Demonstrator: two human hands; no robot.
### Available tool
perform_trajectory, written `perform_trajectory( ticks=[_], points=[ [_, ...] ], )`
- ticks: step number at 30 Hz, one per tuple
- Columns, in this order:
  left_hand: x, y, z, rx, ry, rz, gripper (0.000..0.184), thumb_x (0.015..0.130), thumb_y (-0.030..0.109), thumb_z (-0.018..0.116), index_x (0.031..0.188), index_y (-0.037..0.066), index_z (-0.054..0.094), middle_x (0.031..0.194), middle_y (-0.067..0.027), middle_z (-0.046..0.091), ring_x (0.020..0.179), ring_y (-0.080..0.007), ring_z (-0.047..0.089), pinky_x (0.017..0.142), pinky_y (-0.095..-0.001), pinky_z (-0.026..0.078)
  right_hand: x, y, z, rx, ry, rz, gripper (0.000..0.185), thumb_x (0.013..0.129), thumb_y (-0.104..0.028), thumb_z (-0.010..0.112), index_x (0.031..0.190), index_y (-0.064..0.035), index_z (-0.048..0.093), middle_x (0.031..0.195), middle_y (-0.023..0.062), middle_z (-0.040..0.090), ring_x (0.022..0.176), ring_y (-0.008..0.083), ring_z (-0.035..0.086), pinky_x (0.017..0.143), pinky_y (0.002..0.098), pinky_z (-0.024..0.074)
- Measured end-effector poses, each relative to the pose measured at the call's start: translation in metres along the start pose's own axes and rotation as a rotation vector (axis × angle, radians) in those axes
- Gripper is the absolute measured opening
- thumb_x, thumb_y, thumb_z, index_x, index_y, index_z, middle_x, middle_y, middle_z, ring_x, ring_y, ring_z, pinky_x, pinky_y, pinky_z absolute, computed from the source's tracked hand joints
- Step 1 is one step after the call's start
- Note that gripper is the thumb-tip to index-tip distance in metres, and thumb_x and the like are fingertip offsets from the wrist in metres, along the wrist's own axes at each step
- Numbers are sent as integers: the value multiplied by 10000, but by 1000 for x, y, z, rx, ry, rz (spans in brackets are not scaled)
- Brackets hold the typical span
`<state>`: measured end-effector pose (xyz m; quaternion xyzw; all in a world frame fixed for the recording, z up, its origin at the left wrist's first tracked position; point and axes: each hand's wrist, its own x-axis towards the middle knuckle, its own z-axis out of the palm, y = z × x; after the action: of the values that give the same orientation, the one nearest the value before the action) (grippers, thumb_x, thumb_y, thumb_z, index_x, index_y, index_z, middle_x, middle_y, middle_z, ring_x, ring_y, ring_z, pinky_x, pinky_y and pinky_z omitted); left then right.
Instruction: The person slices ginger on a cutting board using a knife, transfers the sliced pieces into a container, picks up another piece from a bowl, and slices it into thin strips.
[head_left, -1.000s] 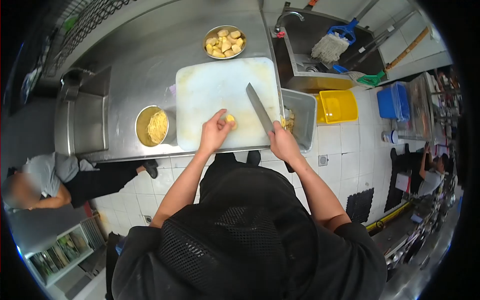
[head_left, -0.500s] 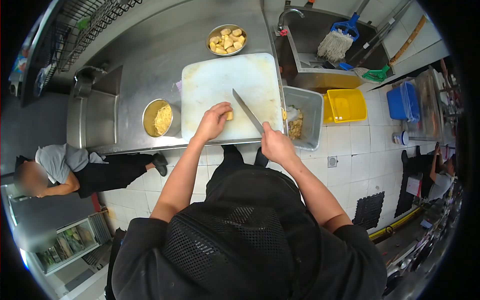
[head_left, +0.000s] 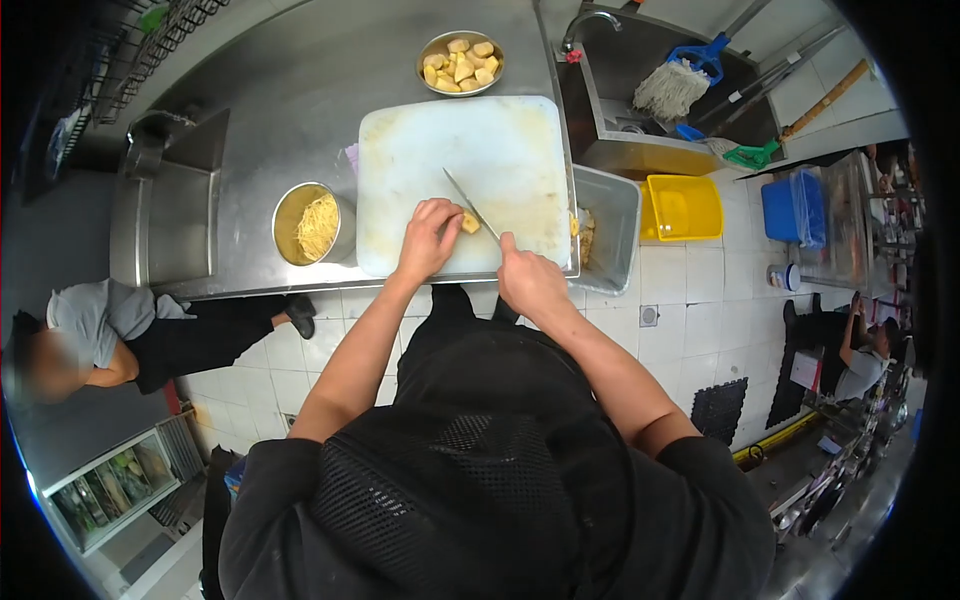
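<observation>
My left hand rests on the white cutting board, its bent fingers against a small peeled yellow chunk that looks like ginger. A long kitchen knife is in my right hand, which is closed around the handle. The blade slants up and left across the board, close along the chunk's right side; whether it touches cannot be made out. Left of the board stands a metal pot with pale yellow shreds. Behind the board is a metal bowl of similar peeled chunks.
A grey bin with scraps adjoins the counter's right edge, beside a yellow tub. One sink lies left; another basin at the back right has a mop. A co-worker is at the left, another person far right.
The knife and my right hand have moved left, bringing the blade close to the chunk. More of the chunk shows beside my left fingers. The whole view has shifted slightly.
</observation>
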<state>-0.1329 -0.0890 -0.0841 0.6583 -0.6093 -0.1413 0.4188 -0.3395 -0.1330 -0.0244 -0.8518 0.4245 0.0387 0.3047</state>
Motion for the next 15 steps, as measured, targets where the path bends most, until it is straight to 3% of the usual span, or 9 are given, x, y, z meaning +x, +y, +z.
perform_trajectory(
  ticks=[6,15],
  points=[
    [3,-2,6,4,38,48,98,884,38,693,982,36,702,1008,-106,670,959,-316,607,866,-414,507,-16,-11,-31,-88,-94,11,197,921,-80,513,1095,3,476,780,234,711,774,434,713,704,554,540],
    [3,-5,7,-12,26,37,138,862,32,696,998,38,716,1035,-98,679,992,-315,621,850,-406,534,-38,-6,-60,-99,-184,8,216,944,-136,545,1094,-9,456,726,231,675,731,471,663,673,593,495]
  ],
)
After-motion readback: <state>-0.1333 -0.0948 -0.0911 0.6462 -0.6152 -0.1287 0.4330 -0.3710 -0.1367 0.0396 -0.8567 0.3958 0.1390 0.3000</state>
